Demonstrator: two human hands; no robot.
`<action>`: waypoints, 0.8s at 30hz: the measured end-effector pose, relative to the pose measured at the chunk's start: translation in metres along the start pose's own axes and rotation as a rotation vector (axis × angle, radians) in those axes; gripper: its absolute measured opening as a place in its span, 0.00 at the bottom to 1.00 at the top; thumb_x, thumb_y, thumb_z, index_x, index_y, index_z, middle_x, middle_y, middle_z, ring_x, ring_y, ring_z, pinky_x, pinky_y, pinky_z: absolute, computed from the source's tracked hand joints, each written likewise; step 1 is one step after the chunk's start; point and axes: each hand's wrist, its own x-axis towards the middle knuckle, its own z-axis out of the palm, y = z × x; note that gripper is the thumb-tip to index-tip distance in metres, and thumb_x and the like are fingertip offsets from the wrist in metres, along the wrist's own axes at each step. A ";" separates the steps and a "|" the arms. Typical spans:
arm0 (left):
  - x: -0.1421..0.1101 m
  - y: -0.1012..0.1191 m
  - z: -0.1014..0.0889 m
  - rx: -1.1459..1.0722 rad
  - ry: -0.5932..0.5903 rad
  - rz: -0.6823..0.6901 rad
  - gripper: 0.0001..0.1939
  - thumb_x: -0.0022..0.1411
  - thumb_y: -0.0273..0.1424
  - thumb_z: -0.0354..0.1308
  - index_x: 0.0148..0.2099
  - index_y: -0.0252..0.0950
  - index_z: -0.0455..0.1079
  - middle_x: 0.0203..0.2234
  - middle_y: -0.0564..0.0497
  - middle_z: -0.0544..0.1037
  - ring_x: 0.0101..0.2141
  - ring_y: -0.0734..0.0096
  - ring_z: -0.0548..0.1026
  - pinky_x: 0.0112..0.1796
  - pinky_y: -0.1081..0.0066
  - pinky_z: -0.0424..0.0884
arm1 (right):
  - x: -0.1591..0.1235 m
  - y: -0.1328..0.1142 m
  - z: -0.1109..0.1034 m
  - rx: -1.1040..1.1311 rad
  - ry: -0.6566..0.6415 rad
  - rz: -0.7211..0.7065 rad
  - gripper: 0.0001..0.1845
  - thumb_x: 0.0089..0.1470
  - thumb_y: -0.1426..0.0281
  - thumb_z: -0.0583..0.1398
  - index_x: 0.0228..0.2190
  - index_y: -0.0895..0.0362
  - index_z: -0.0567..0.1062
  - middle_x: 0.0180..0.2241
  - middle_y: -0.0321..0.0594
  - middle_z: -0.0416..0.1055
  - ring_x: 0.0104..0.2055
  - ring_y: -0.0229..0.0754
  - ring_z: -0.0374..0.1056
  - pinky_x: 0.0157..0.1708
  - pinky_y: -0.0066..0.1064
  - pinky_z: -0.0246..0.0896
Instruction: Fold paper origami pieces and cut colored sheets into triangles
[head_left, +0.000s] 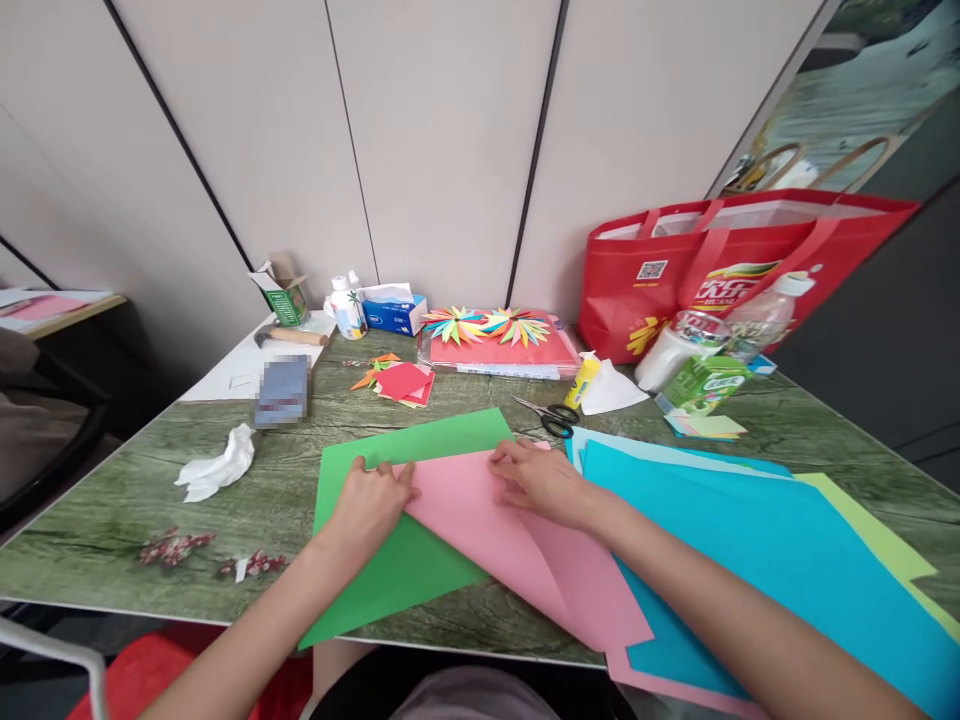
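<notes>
A pink sheet of paper (472, 495) lies bent over on itself, a loose fold curving through its lower right part. Beneath its left side is a green sheet (420, 437), flat on the table. My left hand (379, 497) has its fingers curled down at the pink sheet's left corner. My right hand (538, 482) is closed at the sheet's upper right edge, thumb and fingers around the paper. Blue sheets (720, 530) spread out under my right forearm. Black-handled scissors (555, 418) lie just beyond my right hand, next to a yellow glue stick (582, 381).
Small coloured papers (405, 382) and folded paper stars (487, 326) are at the back. A crumpled tissue (217, 465) and a hammer (292, 336) lie left. At right stand a red bag (637, 270), a jar (679, 350) and a bottle (765, 315).
</notes>
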 end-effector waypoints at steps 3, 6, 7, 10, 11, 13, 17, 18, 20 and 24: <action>0.001 0.004 -0.005 0.000 -0.003 0.042 0.18 0.61 0.31 0.49 0.51 0.28 0.66 0.27 0.37 0.76 0.29 0.54 0.75 0.34 0.59 0.62 | -0.002 -0.003 -0.004 0.004 -0.039 -0.003 0.22 0.45 0.56 0.61 0.40 0.55 0.71 0.45 0.42 0.65 0.41 0.48 0.62 0.32 0.33 0.60; 0.003 0.008 -0.011 -0.004 -0.016 0.067 0.12 0.60 0.25 0.49 0.43 0.28 0.70 0.26 0.38 0.76 0.29 0.56 0.74 0.33 0.60 0.63 | -0.004 -0.005 -0.005 0.013 -0.048 0.006 0.23 0.43 0.57 0.62 0.41 0.54 0.70 0.45 0.44 0.65 0.43 0.49 0.61 0.33 0.34 0.60; 0.004 0.009 -0.013 -0.007 -0.020 0.083 0.11 0.59 0.23 0.49 0.39 0.28 0.72 0.27 0.38 0.75 0.30 0.56 0.74 0.32 0.60 0.63 | -0.004 -0.005 -0.005 0.014 -0.049 0.008 0.23 0.43 0.57 0.62 0.41 0.54 0.70 0.45 0.44 0.64 0.43 0.49 0.61 0.34 0.35 0.60; 0.010 0.009 -0.013 -0.051 -0.003 0.167 0.11 0.57 0.19 0.47 0.32 0.28 0.71 0.30 0.38 0.73 0.33 0.57 0.72 0.32 0.63 0.64 | -0.005 -0.005 -0.004 0.022 -0.047 0.009 0.23 0.44 0.58 0.62 0.42 0.55 0.70 0.45 0.44 0.64 0.43 0.50 0.61 0.34 0.36 0.60; 0.012 0.009 -0.013 -0.075 0.009 0.200 0.12 0.57 0.18 0.46 0.32 0.28 0.71 0.31 0.39 0.72 0.33 0.59 0.72 0.33 0.65 0.64 | -0.005 -0.004 -0.003 0.024 -0.044 0.008 0.24 0.44 0.57 0.62 0.42 0.55 0.70 0.46 0.44 0.64 0.43 0.50 0.61 0.35 0.36 0.61; 0.016 0.007 -0.012 -0.133 0.031 0.271 0.13 0.58 0.18 0.44 0.38 0.30 0.69 0.34 0.42 0.71 0.33 0.64 0.71 0.33 0.68 0.64 | -0.005 -0.004 -0.003 0.027 -0.040 0.007 0.24 0.44 0.57 0.62 0.42 0.55 0.70 0.46 0.44 0.64 0.43 0.50 0.60 0.35 0.37 0.61; 0.024 0.012 -0.013 -0.197 0.045 0.352 0.14 0.63 0.25 0.40 0.46 0.34 0.64 0.36 0.46 0.69 0.29 0.69 0.71 0.31 0.69 0.64 | -0.005 -0.004 -0.002 0.031 -0.046 0.017 0.24 0.44 0.58 0.62 0.43 0.55 0.70 0.45 0.44 0.64 0.44 0.50 0.60 0.35 0.37 0.61; 0.027 0.015 -0.012 -0.194 0.046 0.349 0.14 0.63 0.27 0.40 0.45 0.33 0.64 0.36 0.45 0.69 0.28 0.68 0.71 0.31 0.68 0.65 | -0.005 -0.004 -0.003 0.034 -0.049 0.018 0.25 0.43 0.58 0.62 0.43 0.55 0.70 0.46 0.44 0.64 0.44 0.50 0.60 0.34 0.37 0.61; 0.031 0.024 -0.011 -0.173 0.055 0.342 0.13 0.63 0.29 0.41 0.42 0.30 0.65 0.34 0.44 0.69 0.28 0.66 0.71 0.31 0.67 0.65 | -0.005 -0.004 -0.003 0.039 -0.049 0.016 0.25 0.44 0.58 0.62 0.43 0.55 0.69 0.46 0.44 0.64 0.44 0.50 0.60 0.34 0.37 0.61; 0.035 0.042 -0.007 -0.199 0.137 0.392 0.13 0.62 0.23 0.41 0.45 0.30 0.64 0.35 0.43 0.69 0.32 0.64 0.71 0.34 0.65 0.66 | -0.005 -0.003 -0.003 0.064 -0.040 0.006 0.26 0.44 0.57 0.62 0.44 0.54 0.69 0.45 0.43 0.64 0.43 0.49 0.60 0.37 0.38 0.60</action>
